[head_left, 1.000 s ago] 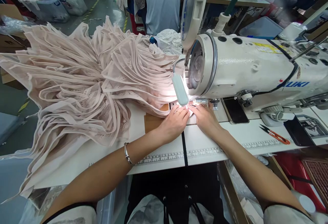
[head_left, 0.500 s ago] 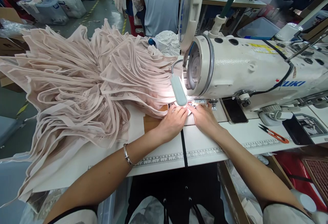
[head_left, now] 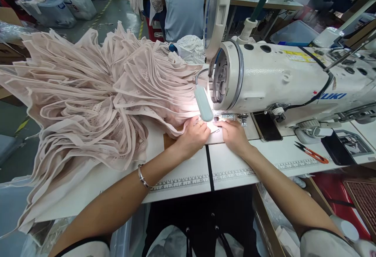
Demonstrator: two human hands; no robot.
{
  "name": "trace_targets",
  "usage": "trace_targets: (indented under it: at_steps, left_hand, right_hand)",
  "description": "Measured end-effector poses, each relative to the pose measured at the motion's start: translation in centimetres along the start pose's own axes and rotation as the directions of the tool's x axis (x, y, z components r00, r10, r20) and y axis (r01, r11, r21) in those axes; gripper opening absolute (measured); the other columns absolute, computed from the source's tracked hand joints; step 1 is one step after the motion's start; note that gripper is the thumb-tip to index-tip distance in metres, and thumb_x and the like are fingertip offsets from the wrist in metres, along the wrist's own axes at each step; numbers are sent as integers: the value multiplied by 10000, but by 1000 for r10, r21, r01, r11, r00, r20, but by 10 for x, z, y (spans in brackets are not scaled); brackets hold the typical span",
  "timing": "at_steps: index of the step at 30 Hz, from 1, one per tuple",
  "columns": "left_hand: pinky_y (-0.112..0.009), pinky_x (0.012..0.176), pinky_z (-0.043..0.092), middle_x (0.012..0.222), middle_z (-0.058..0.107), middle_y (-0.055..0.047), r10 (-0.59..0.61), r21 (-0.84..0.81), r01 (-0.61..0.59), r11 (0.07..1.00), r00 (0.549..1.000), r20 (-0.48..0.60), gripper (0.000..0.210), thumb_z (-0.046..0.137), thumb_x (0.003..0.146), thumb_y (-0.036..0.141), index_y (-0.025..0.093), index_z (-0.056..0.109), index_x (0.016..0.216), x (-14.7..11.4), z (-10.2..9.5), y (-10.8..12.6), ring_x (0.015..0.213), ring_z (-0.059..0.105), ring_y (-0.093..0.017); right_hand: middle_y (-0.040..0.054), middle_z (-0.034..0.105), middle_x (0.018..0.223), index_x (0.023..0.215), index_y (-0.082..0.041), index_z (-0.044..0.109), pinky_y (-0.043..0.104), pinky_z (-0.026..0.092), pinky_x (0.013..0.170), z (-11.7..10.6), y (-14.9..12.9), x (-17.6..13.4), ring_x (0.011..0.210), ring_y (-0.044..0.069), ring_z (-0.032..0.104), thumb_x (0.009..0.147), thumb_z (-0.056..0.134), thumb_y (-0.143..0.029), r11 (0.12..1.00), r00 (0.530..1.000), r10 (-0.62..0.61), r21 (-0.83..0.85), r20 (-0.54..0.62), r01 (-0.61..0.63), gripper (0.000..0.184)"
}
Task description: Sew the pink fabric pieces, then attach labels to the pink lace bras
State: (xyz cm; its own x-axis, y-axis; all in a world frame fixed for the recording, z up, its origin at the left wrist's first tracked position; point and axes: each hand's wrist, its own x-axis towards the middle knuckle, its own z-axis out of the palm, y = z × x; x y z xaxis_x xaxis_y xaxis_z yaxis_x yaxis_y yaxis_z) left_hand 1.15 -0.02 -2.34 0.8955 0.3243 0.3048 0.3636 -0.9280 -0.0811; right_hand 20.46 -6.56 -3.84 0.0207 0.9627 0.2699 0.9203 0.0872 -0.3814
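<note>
My left hand (head_left: 194, 136) is closed at the edge of the pale pink garment fabric (head_left: 164, 92), just left of the sewing area. My right hand (head_left: 234, 135) rests on the machine bed, its thumb and index finger drawn together and pointing at the brightly lit needle area. Whatever lies between those right fingertips is too small to make out. Over the fingertips stands the sewing machine (head_left: 264, 76), with a grey-green oblong guard (head_left: 203, 103) hanging in front of the needle, which hides the stitching spot. Several layers of the pink fabric spread left across the table.
A dark phone (head_left: 267, 126) lies right of my right hand. Orange thread snips (head_left: 311, 153) sit farther right by a dark pouch (head_left: 338, 148). A ruler tape (head_left: 182, 182) runs along the table's front edge. Behind the table is a person in a blue shirt (head_left: 185, 8).
My hands have moved apart a little, the left one shifting left and slightly toward me. More of the lit bed shows between them. The parts in the machine's open end have turned.
</note>
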Motion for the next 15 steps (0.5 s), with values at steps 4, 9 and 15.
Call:
trace_targets:
  at_steps: [4, 9, 15]
  left_hand:
    - [-415, 976, 435, 1126, 676, -133, -36, -135, 41, 990, 998, 44, 288, 358, 931, 16, 135, 615, 986, -5, -3, -14, 1124, 598, -242]
    - [-426, 990, 436, 1350, 585, -134, -74, -222, 79, 972, 997, 31, 282, 372, 984, 106, 170, 584, 1158, -5, 1, -16, 1258, 519, -254]
    - [-365, 822, 460, 980, 629, -106, -87, -161, 93, 983, 995, 46, 293, 334, 1005, 134, 158, 625, 1035, 4, 6, -11, 1023, 565, -243]
  right_hand:
    - [33, 726, 1021, 965, -264, 743, 388, 522, 881, 0, 1, -2, 967, 226, 653, 885, 403, -135, 995, 999, 9, 101, -30, -6, 373]
    - [47, 710, 1163, 1044, -235, 716, 388, 498, 949, 1, 1, -6, 1067, 221, 634, 885, 396, -99, 994, 996, -81, 67, -26, 83, 382]
    - [52, 705, 1198, 1135, -223, 682, 416, 453, 992, 1, -2, -12, 1097, 220, 604, 918, 339, -67, 985, 984, -168, -39, -67, 166, 434]
